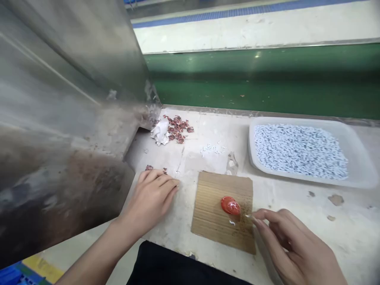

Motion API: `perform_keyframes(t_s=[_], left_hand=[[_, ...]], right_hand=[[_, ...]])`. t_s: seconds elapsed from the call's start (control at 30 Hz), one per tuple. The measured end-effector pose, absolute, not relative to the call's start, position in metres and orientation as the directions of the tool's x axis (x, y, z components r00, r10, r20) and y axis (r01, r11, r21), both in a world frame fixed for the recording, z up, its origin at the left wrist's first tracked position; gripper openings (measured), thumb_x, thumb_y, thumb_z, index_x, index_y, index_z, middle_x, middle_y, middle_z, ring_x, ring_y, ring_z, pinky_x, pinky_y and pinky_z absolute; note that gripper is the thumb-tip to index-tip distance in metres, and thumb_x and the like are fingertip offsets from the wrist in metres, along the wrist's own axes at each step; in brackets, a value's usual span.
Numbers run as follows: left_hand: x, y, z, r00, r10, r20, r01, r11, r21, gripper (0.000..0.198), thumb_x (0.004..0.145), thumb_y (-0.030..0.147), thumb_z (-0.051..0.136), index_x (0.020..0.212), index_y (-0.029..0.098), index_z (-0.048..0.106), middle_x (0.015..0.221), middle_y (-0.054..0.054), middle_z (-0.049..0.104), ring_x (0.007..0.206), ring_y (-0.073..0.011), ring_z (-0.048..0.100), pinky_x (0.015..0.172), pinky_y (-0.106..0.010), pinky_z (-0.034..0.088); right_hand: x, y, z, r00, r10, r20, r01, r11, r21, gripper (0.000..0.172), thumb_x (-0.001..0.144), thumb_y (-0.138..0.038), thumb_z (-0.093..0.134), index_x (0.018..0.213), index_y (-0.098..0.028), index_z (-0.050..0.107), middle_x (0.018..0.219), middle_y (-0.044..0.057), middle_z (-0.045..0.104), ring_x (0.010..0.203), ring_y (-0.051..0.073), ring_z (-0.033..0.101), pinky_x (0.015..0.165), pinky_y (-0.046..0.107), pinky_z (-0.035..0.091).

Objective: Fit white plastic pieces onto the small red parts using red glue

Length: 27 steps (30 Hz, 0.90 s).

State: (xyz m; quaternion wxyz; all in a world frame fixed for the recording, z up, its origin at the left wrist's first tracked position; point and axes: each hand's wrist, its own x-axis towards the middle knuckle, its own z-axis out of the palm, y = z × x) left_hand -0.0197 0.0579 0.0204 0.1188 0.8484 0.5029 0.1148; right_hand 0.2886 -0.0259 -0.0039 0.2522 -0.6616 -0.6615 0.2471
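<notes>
My left hand (154, 194) lies palm down on the worktable, fingers loosely together. Just beyond its fingertips are a few reddish-brown bits (149, 168). Thumb and index finger of my right hand (292, 241) pinch a thin, pale tool (248, 216); most of it is hidden by the hand. The tool's tip is over the right side of a brown cardboard piece (219, 182). On that cardboard sits a glossy red blob (230, 205), left of the tip, with one small white curved piece (232, 223) below it.
A translucent plastic tub (360, 158) holds many small pale-blue curved pieces. Small white pieces (212, 149) lie loose mid-table. A reddish-brown heap (179, 128) is beside crumpled white tissue (160, 132). A large metal housing (74, 118) stands left; a green belt (252, 87) runs behind.
</notes>
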Motion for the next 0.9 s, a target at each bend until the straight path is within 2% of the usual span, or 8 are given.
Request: perform_keyframes(t_s=[0.1,0.17,0.23,0.4,0.6,0.7,0.8,0.9], left_hand=[[-0.013,0.057,0.023,0.384,0.901,0.204,0.765,-0.434,0.476,0.023,0.105,0.014,0.058,0.118,0.020,0.076,0.105,-0.007,0.082,0.099,-0.0248,0.070,0.088,-0.041,0.053],[-0.007,0.056,0.023,0.286,0.926,0.246,0.676,-0.377,0.633,0.018,0.103,0.014,0.064,0.112,0.021,0.078,0.100,-0.005,0.081,0.088,-0.0195,0.073,0.079,-0.032,0.058],[-0.002,0.056,0.021,0.233,0.942,0.241,0.620,-0.335,0.709,0.010,0.097,0.016,0.074,0.103,0.022,0.080,0.094,-0.003,0.081,0.079,-0.0162,0.075,0.070,-0.026,0.059],[-0.009,0.059,0.018,0.181,0.956,0.230,0.664,-0.291,0.688,0.008,0.087,0.023,0.087,0.094,0.023,0.084,0.083,0.000,0.083,0.069,-0.0166,0.076,0.065,-0.027,0.063],[-0.027,0.052,0.030,0.152,0.977,0.147,0.670,-0.212,0.712,0.012,0.090,0.020,0.082,0.100,0.024,0.086,0.090,-0.001,0.086,0.072,-0.0189,0.081,0.062,-0.026,0.067],[-0.021,0.041,0.032,0.187,0.972,0.140,0.603,-0.226,0.765,0.020,0.086,0.013,0.084,0.103,0.023,0.086,0.088,-0.001,0.087,0.069,-0.0169,0.081,0.064,-0.022,0.067],[-0.011,0.033,0.032,0.088,0.984,0.154,0.513,-0.177,0.840,0.022,0.076,0.008,0.090,0.093,0.023,0.086,0.079,0.001,0.086,0.061,-0.0154,0.079,0.060,-0.019,0.066],[-0.006,0.032,0.034,0.083,0.996,0.045,0.306,-0.068,0.950,0.023,0.072,0.005,0.092,0.084,0.024,0.087,0.078,0.000,0.086,0.065,-0.0180,0.081,0.059,-0.019,0.067]], right_hand=[[0.285,-0.016,-0.001,-0.120,0.992,0.026,0.810,0.113,-0.576,0.029,0.116,-0.043,0.042,0.110,-0.025,0.064,0.094,0.001,0.064,0.069,0.011,0.064,0.061,0.023,0.046],[0.284,-0.013,-0.002,-0.149,0.989,0.018,0.828,0.134,-0.545,0.030,0.116,-0.044,0.042,0.110,-0.026,0.065,0.094,0.000,0.065,0.071,0.012,0.067,0.060,0.025,0.044],[0.285,-0.011,-0.003,-0.159,0.987,0.017,0.838,0.144,-0.527,0.031,0.115,-0.046,0.042,0.111,-0.026,0.065,0.092,0.000,0.065,0.070,0.014,0.067,0.060,0.025,0.043],[0.292,-0.006,-0.001,-0.217,0.975,0.040,0.841,0.208,-0.499,0.034,0.115,-0.046,0.042,0.110,-0.024,0.067,0.091,0.002,0.068,0.067,0.013,0.069,0.058,0.023,0.048],[0.307,0.000,-0.010,-0.294,0.945,0.142,0.858,0.327,-0.397,0.030,0.114,-0.045,0.045,0.108,-0.024,0.066,0.090,0.000,0.070,0.062,0.009,0.071,0.051,0.018,0.050],[0.308,0.001,-0.012,-0.331,0.937,0.112,0.862,0.348,-0.369,0.026,0.113,-0.044,0.046,0.112,-0.025,0.064,0.090,-0.001,0.069,0.062,0.010,0.072,0.049,0.018,0.050],[0.306,0.002,-0.011,-0.348,0.929,0.125,0.861,0.369,-0.350,0.026,0.113,-0.042,0.046,0.112,-0.024,0.064,0.088,0.000,0.069,0.060,0.010,0.071,0.048,0.017,0.050],[0.304,0.003,-0.011,-0.333,0.930,0.156,0.866,0.367,-0.341,0.029,0.113,-0.044,0.044,0.109,-0.023,0.064,0.086,0.000,0.069,0.055,0.010,0.070,0.044,0.017,0.048]])
